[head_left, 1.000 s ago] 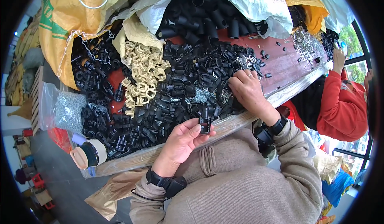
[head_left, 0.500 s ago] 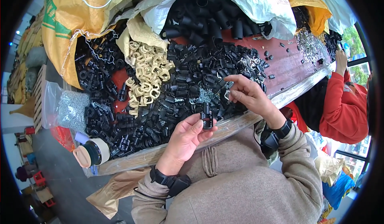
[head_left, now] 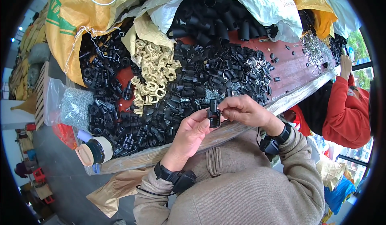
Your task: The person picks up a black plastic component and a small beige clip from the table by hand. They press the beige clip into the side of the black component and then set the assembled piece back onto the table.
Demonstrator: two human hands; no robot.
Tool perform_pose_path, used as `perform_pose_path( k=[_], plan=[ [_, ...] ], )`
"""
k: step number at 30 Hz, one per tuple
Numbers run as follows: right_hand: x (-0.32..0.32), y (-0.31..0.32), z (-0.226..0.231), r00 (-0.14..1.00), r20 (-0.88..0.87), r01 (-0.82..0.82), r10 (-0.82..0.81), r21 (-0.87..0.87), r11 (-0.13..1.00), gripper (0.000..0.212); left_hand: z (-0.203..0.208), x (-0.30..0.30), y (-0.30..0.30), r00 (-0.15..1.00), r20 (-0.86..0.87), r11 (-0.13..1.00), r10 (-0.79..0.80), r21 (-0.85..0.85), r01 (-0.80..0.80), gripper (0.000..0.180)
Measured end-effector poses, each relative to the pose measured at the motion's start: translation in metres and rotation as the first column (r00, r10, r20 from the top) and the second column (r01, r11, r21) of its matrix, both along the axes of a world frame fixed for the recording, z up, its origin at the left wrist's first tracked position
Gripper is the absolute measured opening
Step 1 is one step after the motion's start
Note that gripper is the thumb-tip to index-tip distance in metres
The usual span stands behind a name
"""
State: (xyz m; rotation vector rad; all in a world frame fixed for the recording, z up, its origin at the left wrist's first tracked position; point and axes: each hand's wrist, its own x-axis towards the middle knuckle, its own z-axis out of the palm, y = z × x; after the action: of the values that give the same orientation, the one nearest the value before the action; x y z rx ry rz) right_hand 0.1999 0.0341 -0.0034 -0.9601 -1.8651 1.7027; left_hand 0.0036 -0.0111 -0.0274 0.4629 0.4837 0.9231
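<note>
My left hand [head_left: 192, 132] grips a small black plastic part [head_left: 214, 115], a hollow housing with a round tube at its upper end. It stands roughly upright between thumb and fingers above the table's front edge. My right hand [head_left: 246, 111] has come up against its right side, thumb and fingertips pinched together. Whatever that pinch holds, if anything, is too small or hidden to name. Just beyond the hands lie a little heap of small silvery screws [head_left: 212, 94] and many loose black plastic pieces [head_left: 187, 92]. Cream-coloured plastic rings [head_left: 152, 78] spill out to the left.
Open sacks line the far side, one white sack [head_left: 241, 2] holding black tubes [head_left: 229, 22]. A clear bag of screws [head_left: 76, 107] and a lidded jar [head_left: 96, 152] sit at the left corner. Metal clips [head_left: 315, 50] lie far right, near a person in a red sleeve [head_left: 348, 108].
My right hand has moved down and left from over the pile to the black part, its fingers closing into a pinch. My left hand has shifted slightly right and up with the part.
</note>
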Motion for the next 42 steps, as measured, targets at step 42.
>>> perform_pose_path(
  k=[42],
  plan=[
    [-0.020,-0.010,-0.006,0.956,0.008,0.284,-0.292,0.215,0.934,0.015,-0.006,0.007,-0.006,0.970,-0.093,0.974,0.223,-0.004,-0.225,0.029]
  ],
)
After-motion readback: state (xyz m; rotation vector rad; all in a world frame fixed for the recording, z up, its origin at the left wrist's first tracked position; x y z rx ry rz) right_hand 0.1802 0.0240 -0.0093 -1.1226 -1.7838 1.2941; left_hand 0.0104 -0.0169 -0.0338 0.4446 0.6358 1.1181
